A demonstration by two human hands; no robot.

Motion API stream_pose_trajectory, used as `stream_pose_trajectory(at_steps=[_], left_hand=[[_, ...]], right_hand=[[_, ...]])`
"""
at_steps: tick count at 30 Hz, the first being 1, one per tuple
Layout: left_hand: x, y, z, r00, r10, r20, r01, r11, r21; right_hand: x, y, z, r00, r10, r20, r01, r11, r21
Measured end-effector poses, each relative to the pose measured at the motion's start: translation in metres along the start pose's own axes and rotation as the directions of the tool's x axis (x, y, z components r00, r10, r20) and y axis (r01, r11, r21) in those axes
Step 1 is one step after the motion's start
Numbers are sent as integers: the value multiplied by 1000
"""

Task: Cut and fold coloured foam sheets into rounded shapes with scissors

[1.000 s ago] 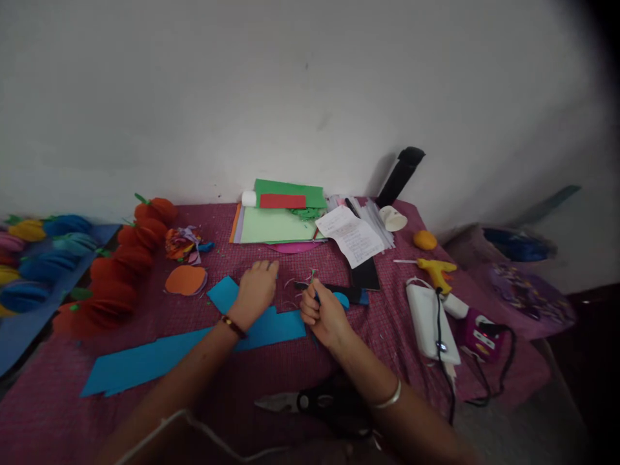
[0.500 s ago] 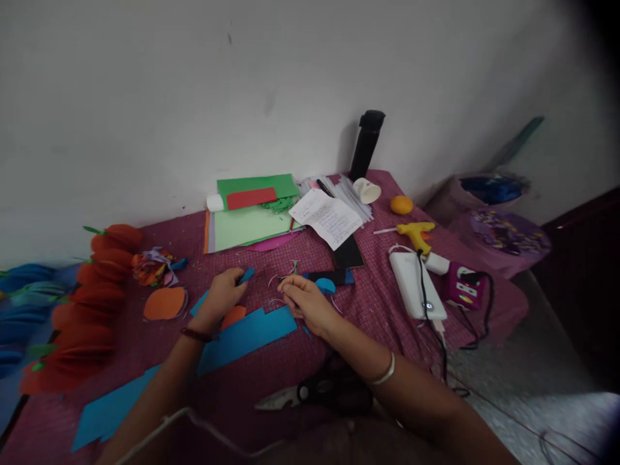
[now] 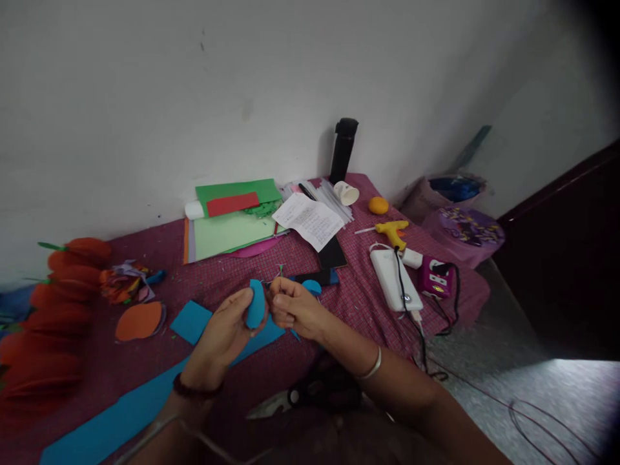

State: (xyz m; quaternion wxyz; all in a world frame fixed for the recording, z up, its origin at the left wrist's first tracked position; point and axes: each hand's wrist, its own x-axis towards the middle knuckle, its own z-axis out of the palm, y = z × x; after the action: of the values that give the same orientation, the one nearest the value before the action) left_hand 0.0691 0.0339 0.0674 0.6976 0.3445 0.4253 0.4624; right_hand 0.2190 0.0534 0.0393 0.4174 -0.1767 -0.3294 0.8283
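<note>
My left hand (image 3: 225, 329) holds a small folded blue paper piece with a curved edge (image 3: 256, 305) upright between thumb and fingers. Close beside it, almost touching the paper, is my right hand (image 3: 295, 307), its thumb and forefinger pinched together; whatever lies in that pinch is too small to make out. Under both hands runs a long blue paper strip (image 3: 116, 413). A blue paper square (image 3: 192, 321) rests left of my left hand. Behind my right hand is a rounded blue paper piece (image 3: 312, 286). Scissors (image 3: 310, 395) lie at the table's front, blades pointing left.
Orange paper pumpkins (image 3: 62, 310) line the left side, near an orange cutout (image 3: 139, 321) and paper scraps (image 3: 126, 281). Paper sheets (image 3: 227, 236), a black bottle (image 3: 343, 148) and a cup (image 3: 346, 193) stand behind. A yellow glue gun (image 3: 393, 232) and white power bank (image 3: 394, 278) with cables are right.
My left hand has come toward my right hand, and the blue paper in it now faces the camera. The blue square is uncovered. The whole view has shifted to the right.
</note>
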Motion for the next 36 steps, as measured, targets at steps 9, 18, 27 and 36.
stream_pose_trajectory(at_steps=[9,18,27,36], left_hand=[[2,-6,4,984,-78,-158,64,994,-93],[3,-8,6,989,-55,-137,47,997,-63],[3,-15,5,994,56,-96,-45,992,115],[1,-15,9,981,43,-190,-25,995,94]], right_hand=[[-1,0,-3,1000,4,-6,-5,990,-140],[1,5,-8,999,-4,-36,-1,986,-164],[1,2,-7,999,3,-52,-14,977,-214],[0,-4,-5,998,-42,-52,23,944,-329]])
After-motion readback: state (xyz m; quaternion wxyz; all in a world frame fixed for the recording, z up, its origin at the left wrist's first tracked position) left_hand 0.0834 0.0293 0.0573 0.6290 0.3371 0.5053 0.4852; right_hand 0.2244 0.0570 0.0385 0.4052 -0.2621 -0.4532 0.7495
